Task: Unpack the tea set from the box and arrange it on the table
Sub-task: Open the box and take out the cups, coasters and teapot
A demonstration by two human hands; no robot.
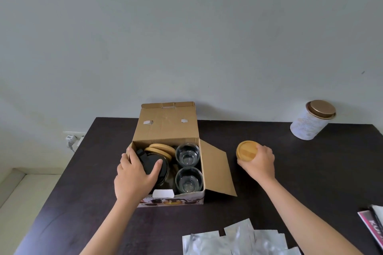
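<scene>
The right hand point(260, 163) grips a round bamboo coaster point(246, 150) on the dark table point(310, 172), while the left hand point(135, 174) clasps the black-lidded glass teapot point(154, 166) inside the open cardboard box point(166, 126).

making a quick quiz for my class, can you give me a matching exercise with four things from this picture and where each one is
Things:
1. glass cups
2. wooden coaster
3. white tin
4. foil packets

Places:
A. near edge of the table
B. under the right hand, right of the box
C. inside the box
D. far right corner, by the wall

Pairs: 1-C, 2-B, 3-D, 4-A
</scene>
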